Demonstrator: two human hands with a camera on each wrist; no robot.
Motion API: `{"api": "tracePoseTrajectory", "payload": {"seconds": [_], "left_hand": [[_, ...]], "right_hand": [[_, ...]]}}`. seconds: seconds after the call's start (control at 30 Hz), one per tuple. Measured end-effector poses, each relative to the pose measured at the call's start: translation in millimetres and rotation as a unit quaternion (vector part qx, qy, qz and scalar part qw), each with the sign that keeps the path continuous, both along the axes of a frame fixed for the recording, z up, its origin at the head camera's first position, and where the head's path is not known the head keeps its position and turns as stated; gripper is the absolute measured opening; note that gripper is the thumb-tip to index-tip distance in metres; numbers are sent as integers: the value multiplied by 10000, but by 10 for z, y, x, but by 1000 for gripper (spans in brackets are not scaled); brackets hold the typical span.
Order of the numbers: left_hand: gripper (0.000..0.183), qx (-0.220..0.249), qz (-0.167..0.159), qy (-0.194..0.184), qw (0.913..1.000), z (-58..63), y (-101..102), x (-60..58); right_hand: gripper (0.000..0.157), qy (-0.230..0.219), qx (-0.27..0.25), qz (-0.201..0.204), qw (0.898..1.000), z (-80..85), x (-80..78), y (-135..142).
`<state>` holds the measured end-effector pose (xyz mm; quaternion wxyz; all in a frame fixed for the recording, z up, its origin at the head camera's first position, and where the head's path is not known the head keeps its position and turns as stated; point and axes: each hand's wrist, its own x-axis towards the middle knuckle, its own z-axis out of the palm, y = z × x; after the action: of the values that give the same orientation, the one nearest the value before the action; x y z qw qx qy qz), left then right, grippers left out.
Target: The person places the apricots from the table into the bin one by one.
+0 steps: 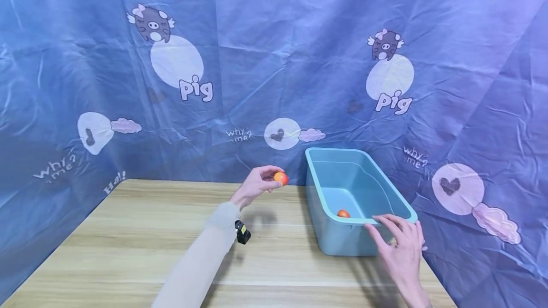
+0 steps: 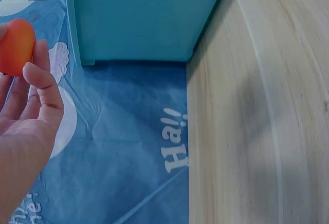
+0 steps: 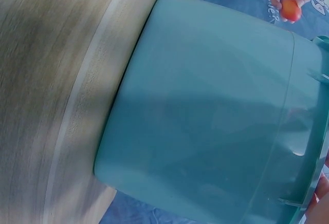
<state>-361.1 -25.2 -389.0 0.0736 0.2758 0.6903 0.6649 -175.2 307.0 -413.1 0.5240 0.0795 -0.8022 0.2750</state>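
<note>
My left hand [image 1: 257, 184] pinches a small, rounded orange-red fruit [image 1: 281, 178] between thumb and fingers, above the table and left of a blue-green plastic tub [image 1: 318, 198]. In the left wrist view, the fruit [image 2: 17, 48] looks smooth and oval. Another orange fruit [image 1: 343, 214] lies inside the tub on its floor, by the near wall. At the tub's near right rim, my right hand [image 1: 402, 248] grips the edge with thumb and fingers. Only a bit of those fingers [image 3: 321, 188] shows in the right wrist view, at the right border.
The tub stands on a wood-grain table [image 1: 274, 270], towards its right side. Behind and on both sides hangs a creased blue cloth [image 1: 257, 51] printed with pigs and words. A small black device [image 1: 242, 233] sits on my left wrist.
</note>
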Motion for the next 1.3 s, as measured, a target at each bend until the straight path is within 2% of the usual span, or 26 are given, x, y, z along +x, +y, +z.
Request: {"api": "tracePoseTrajectory", "payload": {"seconds": [0.33, 0.5, 0.73, 1.0, 1.3], "left_hand": [[40, 113, 236, 134, 9996, 100, 263, 44], [40, 175, 249, 270, 9992, 136, 415, 69], [35, 506, -27, 181, 9986, 157, 608, 96], [35, 907, -380, -49, 9951, 267, 837, 152], [43, 566, -365, 149, 9976, 413, 1056, 231]], "right_hand": [[32, -85, 30, -7, 10000, -16, -18, 24], [32, -45, 19, -7, 10000, -9, -27, 4], [33, -42, -43, -11, 10000, -3, -16, -17], [33, -56, -82, 10, 9999, -4, -20, -6], [33, -43, -79, 2, 10000, -2, -13, -6]]}}
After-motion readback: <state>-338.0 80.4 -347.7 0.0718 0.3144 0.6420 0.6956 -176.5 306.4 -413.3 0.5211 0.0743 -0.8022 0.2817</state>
